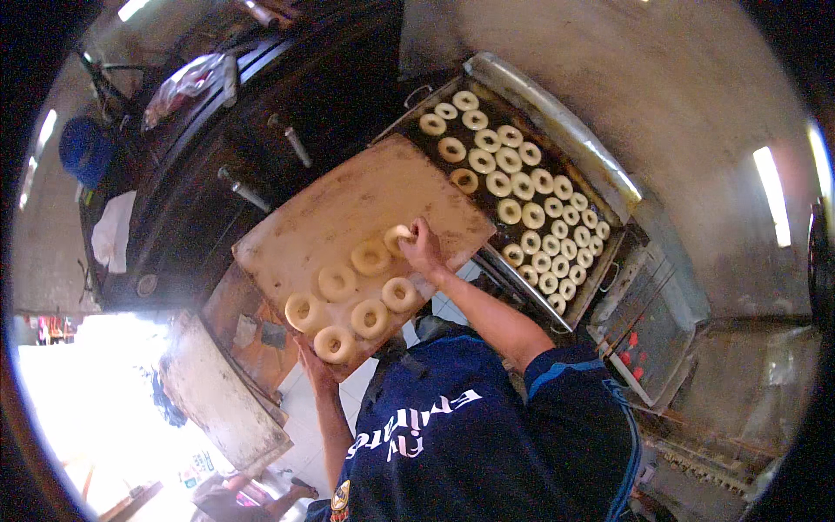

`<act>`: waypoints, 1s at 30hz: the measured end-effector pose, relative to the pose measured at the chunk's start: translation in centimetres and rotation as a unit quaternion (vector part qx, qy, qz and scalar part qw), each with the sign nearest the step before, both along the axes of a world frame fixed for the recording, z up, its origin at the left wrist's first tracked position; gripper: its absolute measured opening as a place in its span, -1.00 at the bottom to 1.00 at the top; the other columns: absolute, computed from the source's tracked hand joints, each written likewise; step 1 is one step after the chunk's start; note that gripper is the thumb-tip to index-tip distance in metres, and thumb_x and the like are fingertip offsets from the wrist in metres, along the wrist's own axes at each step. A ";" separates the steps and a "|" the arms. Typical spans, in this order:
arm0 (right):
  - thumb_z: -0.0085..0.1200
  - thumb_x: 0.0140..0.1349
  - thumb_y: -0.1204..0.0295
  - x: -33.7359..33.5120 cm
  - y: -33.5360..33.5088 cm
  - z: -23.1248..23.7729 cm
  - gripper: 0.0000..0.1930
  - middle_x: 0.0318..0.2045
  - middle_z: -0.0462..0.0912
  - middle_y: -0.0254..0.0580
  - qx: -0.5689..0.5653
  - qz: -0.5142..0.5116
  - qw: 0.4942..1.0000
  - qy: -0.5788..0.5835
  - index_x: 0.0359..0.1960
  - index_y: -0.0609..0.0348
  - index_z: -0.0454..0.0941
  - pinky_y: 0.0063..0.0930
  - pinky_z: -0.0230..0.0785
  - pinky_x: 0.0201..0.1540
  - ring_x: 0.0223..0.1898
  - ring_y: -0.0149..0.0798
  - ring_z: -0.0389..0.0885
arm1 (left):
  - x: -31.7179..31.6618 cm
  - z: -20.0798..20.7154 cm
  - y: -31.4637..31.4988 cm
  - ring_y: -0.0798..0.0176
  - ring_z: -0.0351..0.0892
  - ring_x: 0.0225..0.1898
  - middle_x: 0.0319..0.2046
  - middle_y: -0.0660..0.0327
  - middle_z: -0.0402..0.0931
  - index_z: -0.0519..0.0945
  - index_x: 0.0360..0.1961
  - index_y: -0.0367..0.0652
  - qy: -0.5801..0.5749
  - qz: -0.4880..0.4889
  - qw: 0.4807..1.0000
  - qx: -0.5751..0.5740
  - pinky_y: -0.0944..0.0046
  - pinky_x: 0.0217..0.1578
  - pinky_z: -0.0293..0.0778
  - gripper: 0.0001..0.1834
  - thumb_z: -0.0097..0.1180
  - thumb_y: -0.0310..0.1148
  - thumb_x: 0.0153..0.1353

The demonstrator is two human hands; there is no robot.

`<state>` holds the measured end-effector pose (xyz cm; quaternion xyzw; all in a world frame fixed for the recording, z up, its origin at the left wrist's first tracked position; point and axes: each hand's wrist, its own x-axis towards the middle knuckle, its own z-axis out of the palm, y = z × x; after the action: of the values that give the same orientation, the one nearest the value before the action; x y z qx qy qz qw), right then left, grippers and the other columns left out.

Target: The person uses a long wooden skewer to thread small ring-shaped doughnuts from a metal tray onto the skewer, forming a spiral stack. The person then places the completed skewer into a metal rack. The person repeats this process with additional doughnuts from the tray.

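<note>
The left hand (315, 370) props the floured board (348, 217) from beneath — fingers curled under its near edge — so the right hand (421, 250) can pinch a raw dough ring (398, 237) beside the frying tray (600, 178).

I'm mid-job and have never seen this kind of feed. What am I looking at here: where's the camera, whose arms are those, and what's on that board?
There is no machine here: a person works with two bare hands. The one picture comes from a wide fisheye camera on that person's head, looking down, so straight edges bend near the rim and the dark blue shirt fills the bottom.

The left hand holds the near edge of a floured wooden board from below. On the board lie raw dough rings, about seven. The right hand has its grip on one ring at the board's far side.

Beyond the board sits a long dark frying tray, filled with many pale rings in rows. A second board lies lower left.
</note>
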<state>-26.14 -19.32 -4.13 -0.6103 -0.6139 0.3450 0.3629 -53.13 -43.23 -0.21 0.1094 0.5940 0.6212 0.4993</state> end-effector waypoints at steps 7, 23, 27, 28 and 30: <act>0.20 0.23 0.54 9.6 3.5 1.1 -0.64 -0.20 0.47 -0.03 0.162 -0.121 0.979 -0.001 -0.01 0.17 0.32 -0.14 0.41 0.03 -0.09 0.03 0.54 | -2.7 0.0 -0.3 0.04 0.68 0.12 0.19 0.03 0.57 0.35 0.40 -0.24 -0.025 0.043 0.998 -0.047 0.00 0.05 0.73 -0.21 -0.17 0.28 0.54; 0.31 0.12 0.37 1.7 2.3 -2.6 -0.63 -0.22 0.63 0.00 0.184 0.137 0.959 -0.167 -0.03 0.14 0.59 -0.01 0.49 -0.06 -0.08 0.13 0.63 | -3.2 -0.8 -2.4 0.24 0.73 -0.15 -0.12 0.18 0.65 0.50 0.14 -0.22 -0.033 0.062 0.997 -0.004 0.14 -0.15 0.74 -0.36 -0.16 0.21 0.57; 0.35 0.08 0.34 -0.4 -0.3 -1.0 -0.57 -0.24 0.61 0.02 0.137 0.075 0.945 -0.286 -0.04 0.15 0.50 0.00 0.48 -0.06 -0.12 0.15 0.62 | -2.6 -0.8 -1.4 0.23 0.73 -0.10 -0.09 0.18 0.65 0.51 0.16 -0.21 -0.052 0.052 0.997 -0.023 0.14 -0.09 0.73 -0.35 -0.14 0.22 0.57; 0.36 0.07 0.34 -0.1 -0.7 -0.1 -0.56 -0.24 0.59 0.03 0.074 0.073 0.960 -0.261 -0.05 0.15 0.47 -0.01 0.48 -0.05 -0.13 0.15 0.61 | -2.4 -0.6 -1.2 0.21 0.73 -0.06 -0.04 0.16 0.65 0.50 0.20 -0.22 -0.037 0.045 0.998 -0.003 0.13 -0.07 0.73 -0.33 -0.14 0.23 0.56; 0.36 0.06 0.37 1.3 -1.5 1.5 -0.55 -0.24 0.55 0.03 0.019 0.035 0.987 -0.153 -0.07 0.16 0.42 -0.02 0.46 -0.05 -0.16 0.15 0.59 | -2.2 -0.2 -1.0 0.17 0.72 0.02 0.06 0.11 0.64 0.47 0.29 -0.23 -0.017 0.027 0.998 0.047 0.11 -0.01 0.73 -0.30 -0.15 0.22 0.56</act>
<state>-24.88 -20.83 -2.66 -0.6269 -0.6896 0.2483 0.2643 -55.36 -44.24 -0.42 0.1057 0.5583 0.6634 0.4869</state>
